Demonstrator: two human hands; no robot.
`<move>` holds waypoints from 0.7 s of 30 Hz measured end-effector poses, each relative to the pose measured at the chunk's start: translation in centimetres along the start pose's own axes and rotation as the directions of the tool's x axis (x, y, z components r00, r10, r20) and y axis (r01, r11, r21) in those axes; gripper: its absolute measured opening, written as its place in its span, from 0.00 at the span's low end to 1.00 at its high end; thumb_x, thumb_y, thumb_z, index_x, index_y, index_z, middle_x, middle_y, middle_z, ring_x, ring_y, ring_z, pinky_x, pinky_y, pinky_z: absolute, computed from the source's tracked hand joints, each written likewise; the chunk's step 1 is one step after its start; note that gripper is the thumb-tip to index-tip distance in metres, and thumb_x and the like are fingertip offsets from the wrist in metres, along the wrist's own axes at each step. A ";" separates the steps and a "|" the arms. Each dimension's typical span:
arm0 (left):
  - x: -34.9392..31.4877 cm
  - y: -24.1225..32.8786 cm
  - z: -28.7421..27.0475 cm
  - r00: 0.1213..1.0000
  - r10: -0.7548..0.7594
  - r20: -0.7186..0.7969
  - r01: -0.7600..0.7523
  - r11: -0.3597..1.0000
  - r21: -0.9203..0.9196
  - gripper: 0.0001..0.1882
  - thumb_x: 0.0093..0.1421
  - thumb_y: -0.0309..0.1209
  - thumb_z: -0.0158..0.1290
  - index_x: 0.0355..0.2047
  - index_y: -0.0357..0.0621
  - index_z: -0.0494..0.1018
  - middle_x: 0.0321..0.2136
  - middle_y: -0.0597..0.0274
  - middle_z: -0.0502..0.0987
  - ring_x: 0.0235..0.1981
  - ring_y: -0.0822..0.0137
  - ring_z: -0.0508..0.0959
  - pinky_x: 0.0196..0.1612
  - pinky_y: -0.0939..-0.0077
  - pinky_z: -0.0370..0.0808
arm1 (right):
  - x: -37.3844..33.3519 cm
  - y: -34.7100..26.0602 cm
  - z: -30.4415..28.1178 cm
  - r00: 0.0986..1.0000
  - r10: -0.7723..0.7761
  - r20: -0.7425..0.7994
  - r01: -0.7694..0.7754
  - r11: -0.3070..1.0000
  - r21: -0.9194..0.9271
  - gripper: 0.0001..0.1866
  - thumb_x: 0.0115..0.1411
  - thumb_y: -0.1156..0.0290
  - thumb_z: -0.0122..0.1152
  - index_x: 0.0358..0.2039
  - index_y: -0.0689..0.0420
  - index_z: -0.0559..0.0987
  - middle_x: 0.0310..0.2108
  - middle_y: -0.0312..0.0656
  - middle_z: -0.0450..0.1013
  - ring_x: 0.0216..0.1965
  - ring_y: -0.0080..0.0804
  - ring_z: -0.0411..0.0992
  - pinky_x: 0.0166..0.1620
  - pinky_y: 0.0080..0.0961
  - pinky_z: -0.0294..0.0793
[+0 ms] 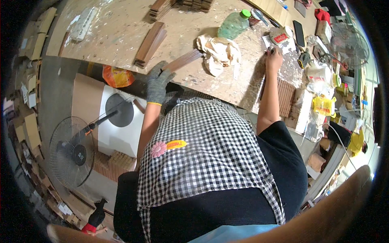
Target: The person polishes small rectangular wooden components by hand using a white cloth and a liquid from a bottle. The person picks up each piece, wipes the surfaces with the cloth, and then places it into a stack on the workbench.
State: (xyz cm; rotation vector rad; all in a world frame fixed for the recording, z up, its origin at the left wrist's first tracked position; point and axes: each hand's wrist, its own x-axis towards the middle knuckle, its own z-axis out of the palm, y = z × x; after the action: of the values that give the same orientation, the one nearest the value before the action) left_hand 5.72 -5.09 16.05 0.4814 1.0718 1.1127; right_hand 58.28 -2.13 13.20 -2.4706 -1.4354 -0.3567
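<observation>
My left hand (157, 86), in a dark grey knit glove with a yellow cuff, is closed on the near end of a brown wooden slat (184, 60). The slat lies over the table's front edge, its far end beside a crumpled cream cloth (221, 52). Bare and closed, my right hand (274, 60) rests on the table to the right. Something small and dark shows at its fingertips, too small to name. Just beyond it a white and red cup (280, 36) lies tipped on white paper (289, 47).
On the paint-spotted table (186, 30) are a stack of brown slats (150, 44), a green-capped bottle (234, 24) and a dark phone (298, 33). More slats (286, 97) lie beside my right forearm. A standing fan (75, 152) is at the left; another person (95, 218) is lower left.
</observation>
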 end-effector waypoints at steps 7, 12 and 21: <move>-0.3 -0.4 -1.5 0.985 0.125 -0.116 -0.110 0.986 0.126 0.23 0.59 0.18 0.54 0.56 0.28 0.67 0.50 0.45 0.71 0.47 0.59 0.76 0.48 0.70 0.82 | -2.8 -7.9 -4.1 0.884 -0.103 0.457 -0.404 0.328 0.854 0.23 0.59 0.65 0.68 0.54 0.57 0.78 0.43 0.42 0.80 0.43 0.33 0.77 0.48 0.31 0.75; -0.4 -2.1 -2.9 0.966 0.216 -0.146 -0.187 0.964 0.189 0.24 0.60 0.20 0.54 0.57 0.30 0.67 0.49 0.46 0.72 0.44 0.62 0.77 0.45 0.75 0.80 | -10.9 -24.1 -8.7 0.509 -0.553 0.659 -0.703 0.175 0.689 0.25 0.61 0.65 0.67 0.58 0.59 0.75 0.48 0.40 0.78 0.48 0.27 0.74 0.55 0.26 0.71; -0.6 -1.9 -2.6 0.957 0.259 -0.134 -0.196 0.912 0.359 0.21 0.59 0.19 0.54 0.54 0.29 0.69 0.45 0.48 0.75 0.41 0.63 0.77 0.45 0.75 0.80 | -9.8 -25.1 -2.0 0.839 -0.415 0.351 -0.106 0.508 0.855 0.21 0.57 0.74 0.68 0.52 0.54 0.79 0.48 0.47 0.78 0.50 0.39 0.77 0.52 0.30 0.74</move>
State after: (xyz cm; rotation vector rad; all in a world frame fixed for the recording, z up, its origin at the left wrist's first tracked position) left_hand 4.32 -6.87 13.70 0.8129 1.4057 1.1945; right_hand 31.54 1.24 14.33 -1.5991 -1.4889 0.9060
